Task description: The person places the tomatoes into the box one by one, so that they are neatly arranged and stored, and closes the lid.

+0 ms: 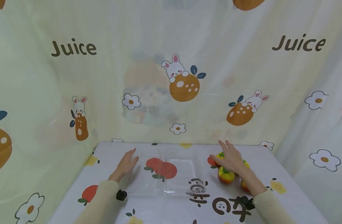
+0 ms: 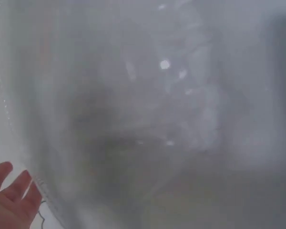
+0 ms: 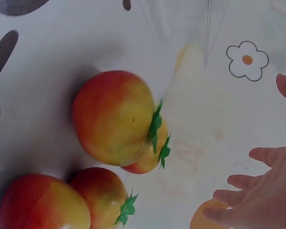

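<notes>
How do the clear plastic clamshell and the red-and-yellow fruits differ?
The clear plastic clamshell is see-through; the red-and-yellow fruits are opaque. The clamshell is boxy and lies open; the fruits are rounded, with green leafy tops. The clamshell is larger than any single fruit. Both are on the patterned tablecloth.

Pale cream fabric hangings [image 1: 143,34], softly creased, enclose the back and both sides — printed with white cartoon rabbits [image 1: 175,69], round orange-brown fruit [image 1: 184,90], white outlined flowers [image 1: 131,101] and dark brown "Juice" lettering [image 1: 74,48]. The white flat worktop [image 1: 274,169] bears red fruit prints [image 1: 88,193] and yellow blossom prints [image 1: 278,187] — all in soft, diffuse light.
</notes>
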